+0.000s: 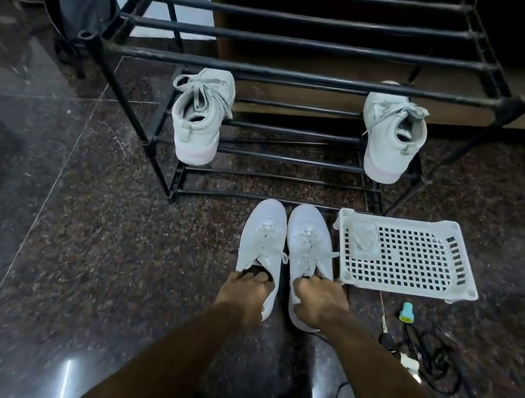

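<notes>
Fingers curled into their collars, the left hand [243,294] grips the left sneaker [264,230], the right hand [320,304] the right sneaker [311,238].

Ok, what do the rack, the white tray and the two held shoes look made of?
Rack: probably painted metal tubing, matt black, scuffed at the joints. Tray: moulded plastic, white, with a grid of holes. Left shoe and right shoe, gripped by the left hand and right hand: smooth white upper, leather or synthetic, cannot tell; woven laces.
</notes>
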